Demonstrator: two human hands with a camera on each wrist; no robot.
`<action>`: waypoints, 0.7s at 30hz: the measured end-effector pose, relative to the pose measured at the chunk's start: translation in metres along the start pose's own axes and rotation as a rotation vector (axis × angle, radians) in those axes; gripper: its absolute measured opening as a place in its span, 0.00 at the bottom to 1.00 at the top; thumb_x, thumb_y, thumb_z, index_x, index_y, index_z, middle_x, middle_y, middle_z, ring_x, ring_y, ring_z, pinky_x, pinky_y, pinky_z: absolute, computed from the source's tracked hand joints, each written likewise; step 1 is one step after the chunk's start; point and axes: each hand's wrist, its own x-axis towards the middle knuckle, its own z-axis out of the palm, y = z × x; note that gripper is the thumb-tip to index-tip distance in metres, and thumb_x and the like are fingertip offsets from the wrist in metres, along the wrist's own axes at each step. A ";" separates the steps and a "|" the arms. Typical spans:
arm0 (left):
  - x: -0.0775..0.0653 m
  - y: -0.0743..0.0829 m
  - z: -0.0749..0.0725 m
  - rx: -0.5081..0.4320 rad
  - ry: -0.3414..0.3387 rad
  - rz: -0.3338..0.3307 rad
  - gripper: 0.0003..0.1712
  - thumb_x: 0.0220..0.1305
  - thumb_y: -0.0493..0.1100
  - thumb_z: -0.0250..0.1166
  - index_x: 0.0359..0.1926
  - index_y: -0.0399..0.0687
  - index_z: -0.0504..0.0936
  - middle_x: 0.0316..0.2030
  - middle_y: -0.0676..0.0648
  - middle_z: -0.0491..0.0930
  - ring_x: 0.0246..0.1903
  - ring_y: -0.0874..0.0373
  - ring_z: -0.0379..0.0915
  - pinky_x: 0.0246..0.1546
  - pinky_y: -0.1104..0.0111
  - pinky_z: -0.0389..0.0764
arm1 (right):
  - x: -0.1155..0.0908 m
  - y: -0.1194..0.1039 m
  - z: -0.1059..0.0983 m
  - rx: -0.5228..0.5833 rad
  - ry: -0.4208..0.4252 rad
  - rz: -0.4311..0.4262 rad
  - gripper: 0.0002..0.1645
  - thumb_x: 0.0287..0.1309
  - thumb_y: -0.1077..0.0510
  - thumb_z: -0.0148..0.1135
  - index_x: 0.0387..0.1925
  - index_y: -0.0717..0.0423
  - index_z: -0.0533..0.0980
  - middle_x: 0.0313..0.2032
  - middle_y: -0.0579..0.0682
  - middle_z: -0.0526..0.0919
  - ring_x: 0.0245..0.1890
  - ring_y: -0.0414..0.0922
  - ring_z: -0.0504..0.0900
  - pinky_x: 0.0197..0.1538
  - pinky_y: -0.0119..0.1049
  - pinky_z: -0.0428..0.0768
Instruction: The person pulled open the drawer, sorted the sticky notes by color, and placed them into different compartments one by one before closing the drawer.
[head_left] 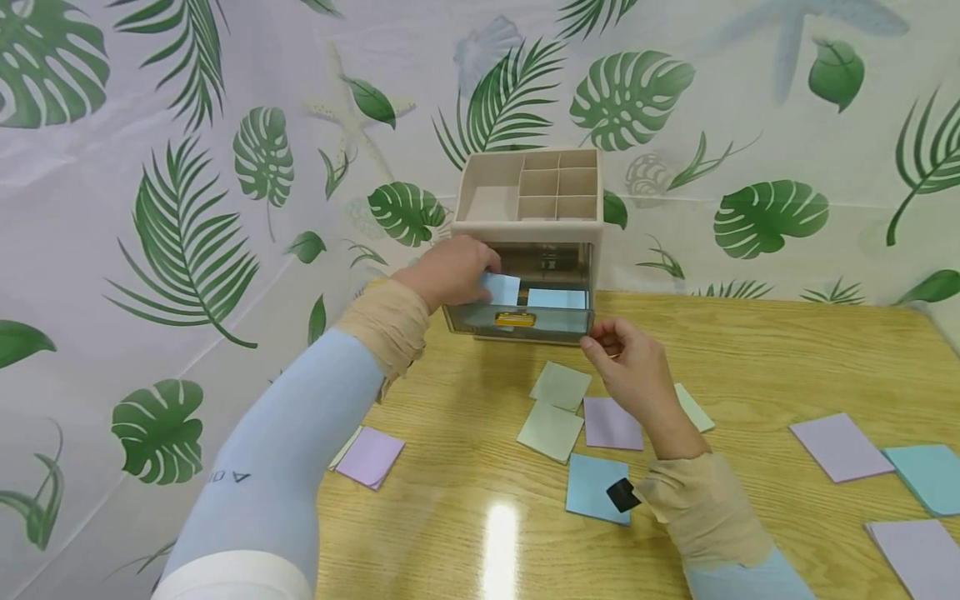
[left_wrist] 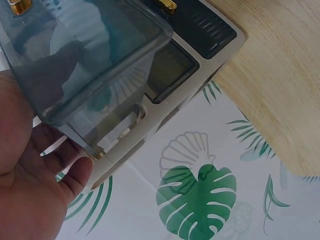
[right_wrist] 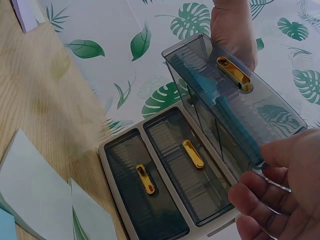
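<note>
A beige organizer (head_left: 467, 227) stands against the wall, its smoky clear top drawer (right_wrist: 200, 95) pulled out. My left hand (head_left: 461, 271) reaches over the drawer's left side and grips a light-blue pad of sticky notes (head_left: 504, 289) inside it. A second blue pad (head_left: 557, 298) lies in the drawer's right part. In the left wrist view, dark fingers (left_wrist: 65, 67) show through the drawer wall beside the pale pad. My right hand (head_left: 633, 367) holds the drawer's front right corner, its thumb on the front face and other fingers curled beneath, as the right wrist view shows.
Below the open drawer are two shut drawers with gold handles (right_wrist: 192, 154). Green pads (head_left: 551, 429), a purple pad (head_left: 612, 423) and a blue pad (head_left: 592, 487) lie on the wooden table (head_left: 435, 533). More pads (head_left: 842, 446) are at right; another purple pad (head_left: 371, 457) is at left.
</note>
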 end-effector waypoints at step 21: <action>0.006 0.004 0.000 0.070 -0.111 -0.066 0.18 0.59 0.48 0.70 0.49 0.47 0.83 0.47 0.49 0.81 0.49 0.53 0.75 0.51 0.60 0.75 | 0.000 -0.005 -0.002 -0.004 0.004 0.001 0.15 0.66 0.49 0.59 0.42 0.57 0.76 0.36 0.51 0.80 0.37 0.45 0.78 0.38 0.32 0.77</action>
